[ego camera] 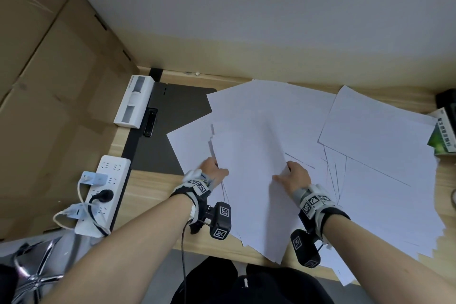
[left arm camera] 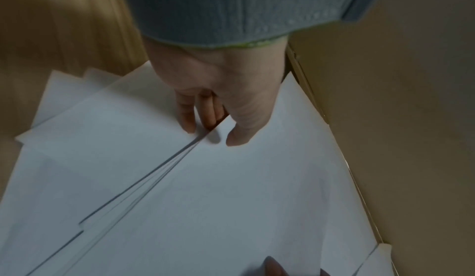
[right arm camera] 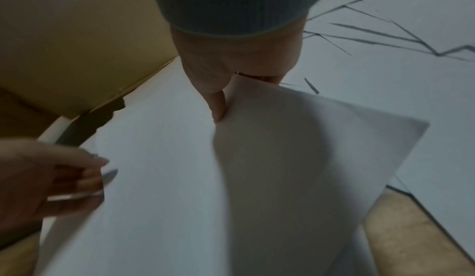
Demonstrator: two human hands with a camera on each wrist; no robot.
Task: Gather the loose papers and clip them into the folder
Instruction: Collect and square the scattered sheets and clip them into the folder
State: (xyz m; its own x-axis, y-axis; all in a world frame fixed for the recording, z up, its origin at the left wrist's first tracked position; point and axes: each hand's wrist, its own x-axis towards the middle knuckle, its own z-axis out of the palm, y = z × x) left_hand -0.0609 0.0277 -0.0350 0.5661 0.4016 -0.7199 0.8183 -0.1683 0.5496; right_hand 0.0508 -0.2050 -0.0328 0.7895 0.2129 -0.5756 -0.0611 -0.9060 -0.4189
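A stack of white sheets (ego camera: 249, 155) is held above the desk between both hands. My left hand (ego camera: 214, 171) pinches its left edge, thumb on top and fingers under the sheets (left arm camera: 213, 130). My right hand (ego camera: 293, 175) pinches the right edge, thumb on top (right arm camera: 218, 105), and the paper (right arm camera: 257, 158) curls over the fingers. More loose papers (ego camera: 375, 131) lie spread over the right half of the desk. The dark grey folder (ego camera: 172, 116) lies open at the left, its black clip (ego camera: 150, 122) on its left side, partly covered by sheets.
A white box (ego camera: 134, 101) lies beside the folder's clip. A white power strip (ego camera: 103, 195) with plugs sits at the desk's left edge. A green box (ego camera: 443, 136) stands at the far right. Cardboard boxes (ego camera: 44, 81) rise on the left. The wall is close behind.
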